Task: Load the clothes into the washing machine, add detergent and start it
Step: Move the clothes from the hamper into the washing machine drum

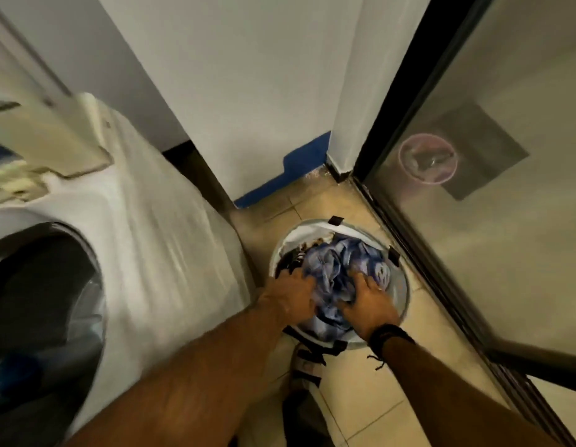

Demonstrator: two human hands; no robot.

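A round white laundry basket [288, 241] stands on the tiled floor, right of the white washing machine [157, 227]. It is full of crumpled blue and white clothes [336, 262]. My left hand [291, 293] and my right hand [368, 301] both reach down into the basket with fingers dug into the blue clothes. A dark band circles my right wrist. The machine's round drum opening [44, 301] faces me at the lower left, dark inside. Its detergent drawer [15, 179] seems pulled out at the top left, blurred.
A white wall with a blue skirting strip [286, 175] closes the corner behind the basket. A dark-framed glass door [473, 221] runs along the right and reflects the basket. My sandalled foot [307, 362] stands just below the basket.
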